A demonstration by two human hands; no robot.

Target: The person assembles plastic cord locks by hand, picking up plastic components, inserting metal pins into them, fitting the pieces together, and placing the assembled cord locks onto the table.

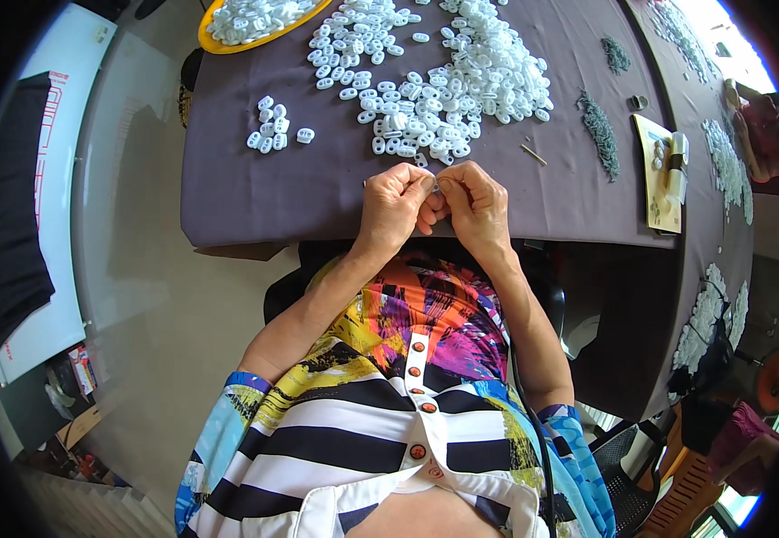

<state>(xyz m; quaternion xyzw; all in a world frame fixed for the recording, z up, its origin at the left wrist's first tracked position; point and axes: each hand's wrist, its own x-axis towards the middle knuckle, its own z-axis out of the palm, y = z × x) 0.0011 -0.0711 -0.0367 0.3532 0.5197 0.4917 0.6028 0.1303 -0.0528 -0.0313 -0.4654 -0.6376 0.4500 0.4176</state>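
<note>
At the table's near edge, my left hand point(396, 202) and my right hand point(476, 204) meet with thumbs and fingertips pinched together. Something tiny and pale seems to sit between the fingertips, but the fingers cover most of it. Just beyond them a large loose pile of small white oval plastic pieces point(497, 76), with holes through them, spreads over the dark cloth. A smaller group of the same white pieces point(267, 130) lies to the left. Right of my hands rests a thin brownish stick point(534, 154).
A yellow tray point(215, 45) heaped with white pieces stands at the far left. Small grey-green parts point(598, 134) lie in a strip on the right, near a yellowish board point(663, 215) holding a clear container. Further right, another table carries more white pieces point(726, 166).
</note>
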